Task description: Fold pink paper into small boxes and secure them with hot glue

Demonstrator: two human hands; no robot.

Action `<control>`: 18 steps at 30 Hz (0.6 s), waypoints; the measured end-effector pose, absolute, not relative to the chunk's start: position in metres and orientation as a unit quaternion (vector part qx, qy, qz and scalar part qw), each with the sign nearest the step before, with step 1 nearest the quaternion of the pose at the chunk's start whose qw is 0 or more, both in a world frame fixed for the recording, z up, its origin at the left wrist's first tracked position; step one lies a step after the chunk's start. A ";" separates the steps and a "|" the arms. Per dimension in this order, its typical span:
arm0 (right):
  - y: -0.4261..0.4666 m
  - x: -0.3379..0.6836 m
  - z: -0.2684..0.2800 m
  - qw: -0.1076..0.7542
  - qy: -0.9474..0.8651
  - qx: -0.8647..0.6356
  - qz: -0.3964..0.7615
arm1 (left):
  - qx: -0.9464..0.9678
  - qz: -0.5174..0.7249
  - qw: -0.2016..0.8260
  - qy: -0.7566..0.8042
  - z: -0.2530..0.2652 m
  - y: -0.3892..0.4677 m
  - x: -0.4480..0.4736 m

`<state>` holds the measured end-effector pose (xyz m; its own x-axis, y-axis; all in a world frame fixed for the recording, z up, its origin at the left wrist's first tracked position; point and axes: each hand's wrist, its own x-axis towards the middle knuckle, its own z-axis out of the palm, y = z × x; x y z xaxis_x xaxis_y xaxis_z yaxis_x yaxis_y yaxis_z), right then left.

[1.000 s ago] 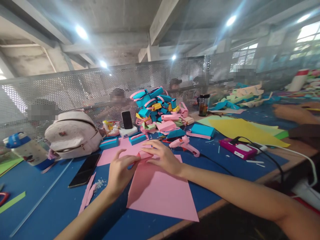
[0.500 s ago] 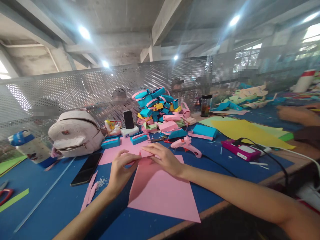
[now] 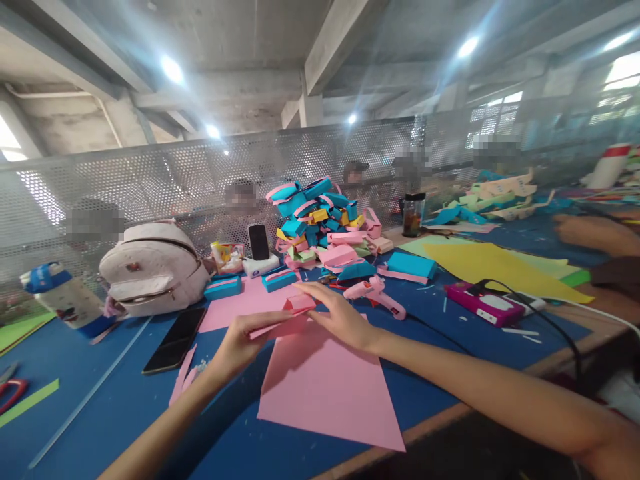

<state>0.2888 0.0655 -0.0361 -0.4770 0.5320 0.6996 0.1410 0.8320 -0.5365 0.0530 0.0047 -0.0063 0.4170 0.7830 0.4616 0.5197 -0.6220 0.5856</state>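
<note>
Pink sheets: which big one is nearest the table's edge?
The front sheet, its corner at the brown edge; the other sheet is back beside the phone.

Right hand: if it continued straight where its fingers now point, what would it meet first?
Just beyond the folded pink paper, the right hand would probably meet the nearest small blue box first; depth is unclear, so it might pass above.

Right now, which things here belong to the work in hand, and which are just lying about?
Seemingly part of the work:
folded pink paper piece between the left hand and right hand
flat pink paper sheet
pink pistol-shaped glue gun
heaped blue and pink paper boxes

Apparently just lying about:
cream zipped backpack
flat black phone
cream-and-blue bottle
</note>
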 end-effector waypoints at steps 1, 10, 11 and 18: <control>0.061 0.296 -0.032 0.462 -0.836 -0.219 0.199 | 0.834 0.363 0.156 0.385 -0.008 0.003 0.052; 0.059 0.422 -0.037 0.492 -0.725 -0.473 0.095 | 0.888 0.332 -0.041 0.317 -0.025 -0.005 0.025; 0.067 0.432 -0.044 0.466 -0.720 -0.500 0.120 | 0.887 0.330 -0.046 0.318 -0.026 -0.004 0.025; 0.095 0.437 -0.057 0.232 -0.781 -0.504 0.287 | 0.896 0.316 -0.061 0.306 -0.036 0.014 0.026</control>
<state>0.4368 0.0954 -0.0569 -0.3849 0.9200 0.0740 0.6532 0.3282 -0.6824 0.0264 0.0136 -0.0358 0.6129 0.5109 0.6028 0.5874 -0.8049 0.0849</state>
